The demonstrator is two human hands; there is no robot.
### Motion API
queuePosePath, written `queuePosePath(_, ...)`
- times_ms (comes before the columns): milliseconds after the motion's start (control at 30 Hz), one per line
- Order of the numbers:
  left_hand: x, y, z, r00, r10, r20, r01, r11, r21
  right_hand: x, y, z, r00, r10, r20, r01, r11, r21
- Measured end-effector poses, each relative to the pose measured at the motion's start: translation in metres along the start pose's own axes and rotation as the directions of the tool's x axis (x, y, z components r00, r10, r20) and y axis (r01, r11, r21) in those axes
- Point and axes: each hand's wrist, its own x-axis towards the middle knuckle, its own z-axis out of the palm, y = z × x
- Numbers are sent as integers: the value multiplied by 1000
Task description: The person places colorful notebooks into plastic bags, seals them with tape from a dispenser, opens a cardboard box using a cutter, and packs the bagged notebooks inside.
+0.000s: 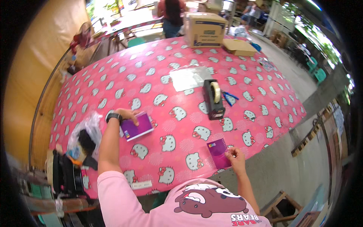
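Note:
My left hand, with a black watch at its wrist, grips the upper left part of a purple spiral notebook over the pink table. That notebook looks thick at its lower edge; whether it is one or a small stack I cannot tell. At the table's near right edge my right hand pinches the right side of a second purple notebook. A black tape dispenser with a roll of clear tape stands between the hands, farther off. Blue-handled pliers lie beside it.
Clear plastic sleeves lie beyond the dispenser on the patterned tablecloth. A cardboard box and a flat carton sit at the far edge. To the left are a crumpled plastic bag and a black bag. People are in the background.

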Motion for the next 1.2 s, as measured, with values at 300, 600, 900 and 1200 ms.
queuePosePath(300, 74, -93, -94, 972, 118, -206, 28, 805, 593, -16, -15, 4, 999, 28, -23, -29, 998, -49)
queuePosePath(600, 35, 137, 262, 592, 803, -69, -777, 545, -316, -63, -36, -51, 978, -81, -191, 68, 995, -70)
queuePosePath(900, 10, 178, 593, 458, 775, 435, -296, 595, -748, -244, -34, -202, 734, -23, -679, 101, 992, 76)
queuePosePath(1200, -49, 237, 791, 360, 766, 533, -164, 615, -772, -492, -67, -385, 375, 29, -927, -184, 982, -44)
